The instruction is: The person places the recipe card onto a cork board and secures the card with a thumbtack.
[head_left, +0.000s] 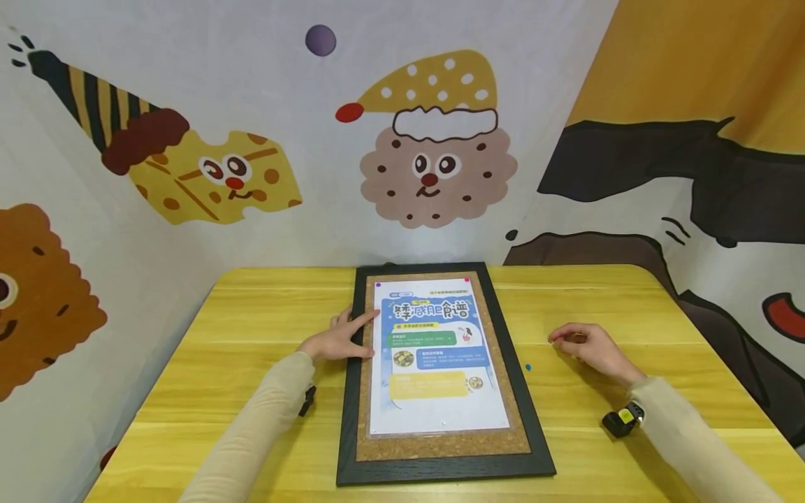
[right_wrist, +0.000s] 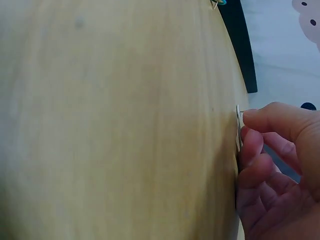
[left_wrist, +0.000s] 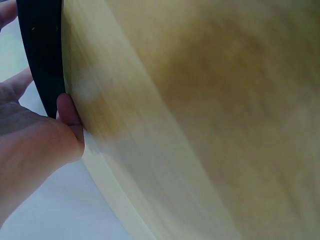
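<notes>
A black-framed cork board (head_left: 446, 447) lies on the table, a printed sheet (head_left: 434, 416) on its cork. A purple pushpin (head_left: 378, 285) marks the sheet's upper left corner, a red pushpin (head_left: 467, 280) its upper right. My left hand (head_left: 336, 342) lies across the frame's left side, thumb and forefinger stretched onto the board, other fingers against the outer edge (left_wrist: 67, 107). Right of the board, my right hand (head_left: 585, 346) pinches a tiny pale thing (right_wrist: 238, 122) at its fingertips, close to the tabletop; its kind is mostly hidden. A blue pushpin (head_left: 528, 367) lies between this hand and the frame.
The yellow wooden table (head_left: 277, 447) reaches back to a white cloth (head_left: 321, 188) printed with cartoon food. Small clear dots, perhaps pins (head_left: 443, 423), show near the sheet's lower edge. Each wrist wears a small black device (head_left: 622, 419).
</notes>
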Available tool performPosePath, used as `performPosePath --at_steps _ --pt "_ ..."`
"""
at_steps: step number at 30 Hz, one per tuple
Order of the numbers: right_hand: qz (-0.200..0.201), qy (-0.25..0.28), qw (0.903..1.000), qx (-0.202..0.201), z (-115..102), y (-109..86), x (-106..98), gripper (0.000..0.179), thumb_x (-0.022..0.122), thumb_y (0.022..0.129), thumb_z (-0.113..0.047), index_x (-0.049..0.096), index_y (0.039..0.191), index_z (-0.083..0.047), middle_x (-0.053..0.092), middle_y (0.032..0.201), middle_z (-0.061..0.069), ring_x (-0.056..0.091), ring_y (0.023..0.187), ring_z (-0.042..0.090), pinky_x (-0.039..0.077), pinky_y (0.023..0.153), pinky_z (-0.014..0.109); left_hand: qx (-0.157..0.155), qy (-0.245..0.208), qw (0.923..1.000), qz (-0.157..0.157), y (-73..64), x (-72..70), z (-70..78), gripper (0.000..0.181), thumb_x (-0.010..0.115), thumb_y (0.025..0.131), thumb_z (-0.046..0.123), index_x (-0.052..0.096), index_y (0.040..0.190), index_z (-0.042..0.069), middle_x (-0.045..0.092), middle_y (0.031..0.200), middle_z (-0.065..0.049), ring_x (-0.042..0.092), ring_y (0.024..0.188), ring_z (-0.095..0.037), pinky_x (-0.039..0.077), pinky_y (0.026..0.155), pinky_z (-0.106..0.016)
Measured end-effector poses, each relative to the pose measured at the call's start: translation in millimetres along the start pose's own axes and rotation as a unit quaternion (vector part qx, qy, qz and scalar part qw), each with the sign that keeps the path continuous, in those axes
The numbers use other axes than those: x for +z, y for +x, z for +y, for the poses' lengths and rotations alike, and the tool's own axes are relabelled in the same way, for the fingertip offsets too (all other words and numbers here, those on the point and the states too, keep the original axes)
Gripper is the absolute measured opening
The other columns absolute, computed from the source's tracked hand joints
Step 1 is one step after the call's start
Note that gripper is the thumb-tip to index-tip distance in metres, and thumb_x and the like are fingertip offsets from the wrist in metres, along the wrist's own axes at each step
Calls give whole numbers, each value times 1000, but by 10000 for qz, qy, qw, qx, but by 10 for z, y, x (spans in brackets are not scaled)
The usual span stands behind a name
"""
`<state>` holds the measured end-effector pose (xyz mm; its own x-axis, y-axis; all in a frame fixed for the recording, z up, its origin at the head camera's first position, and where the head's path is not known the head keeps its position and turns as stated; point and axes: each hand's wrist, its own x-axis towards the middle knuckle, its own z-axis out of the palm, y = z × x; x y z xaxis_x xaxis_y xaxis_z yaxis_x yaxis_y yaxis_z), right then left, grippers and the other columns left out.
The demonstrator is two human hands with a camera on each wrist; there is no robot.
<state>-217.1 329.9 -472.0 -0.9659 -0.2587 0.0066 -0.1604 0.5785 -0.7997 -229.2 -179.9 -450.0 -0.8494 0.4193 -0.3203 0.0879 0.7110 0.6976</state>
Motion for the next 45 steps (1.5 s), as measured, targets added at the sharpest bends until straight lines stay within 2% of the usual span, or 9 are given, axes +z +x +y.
performPosePath --at_steps 6,11,19,25,29,33,38,41,45 --pt "182 -222 9995 -88 31 36 39 17 66 91 -6 69 105 2 68 96 15 58 73 13 43 54 25 -14 38 10000 29 3 0 2 87 72 85 32 22 155 25 -11 156 -26 -5 140 -47 14 101 -72" --pt "178 -191 9994 -220 51 59 57 16 66 91 -5 69 104 3 67 97 15 61 76 13 43 59 25 34 22 10000 49 1 7 0 86 72 85 31 23 155 25 -10 156 -26 -4 140 -47 15 100 -73" --pt "187 -257 9993 -217 49 66 58 11 64 92 -4 69 101 1 68 95 13 57 71 14 41 57 26 18 4 10000 64 3 6 9 86 73 85 31 23 155 25 -10 156 -26 -4 140 -48 15 100 -72" --pt "162 -14 9997 -205 30 53 35 12 61 95 -7 67 102 1 67 93 14 54 60 15 42 47 27 1 -2 10000 62 6 6 -1 86 73 85 31 23 155 26 -11 157 -25 -5 140 -48 15 100 -73" --pt "198 160 9990 -374 6 57 1 13 60 95 -4 64 103 5 66 96 20 57 63 16 42 47 27 18 24 10000 37 10 6 -5 86 72 85 31 23 155 26 -11 157 -25 -5 140 -47 15 100 -72" --pt "196 237 9989 -368 -50 66 -35 15 59 95 -4 64 105 7 65 100 24 61 66 18 44 48 28 32 6 10000 5 8 10 -4 87 72 85 31 22 156 25 -11 156 -26 -5 140 -47 15 100 -72" --pt "89 378 9990 -200 -161 85 -78 22 59 96 -8 62 109 9 60 118 30 67 76 23 49 53 30 -12 -9 10000 8 -5 6 7 86 72 85 31 22 156 26 -12 157 -24 -5 141 -46 15 100 -72" --pt "15 480 9987 -164 -228 108 -108 22 59 96 -9 60 106 10 57 125 29 68 82 26 51 58 32 10 9 10000 19 -4 2 6 87 72 85 31 22 156 26 -11 157 -25 -4 140 -47 15 100 -72" --pt "-75 476 9985 -258 -312 143 -162 20 60 96 -9 59 103 10 62 118 24 68 82 29 52 60 34 44 52 10000 16 3 -2 -2 87 72 85 32 22 156 25 -10 156 -26 -2 140 -47 17 100 -72"
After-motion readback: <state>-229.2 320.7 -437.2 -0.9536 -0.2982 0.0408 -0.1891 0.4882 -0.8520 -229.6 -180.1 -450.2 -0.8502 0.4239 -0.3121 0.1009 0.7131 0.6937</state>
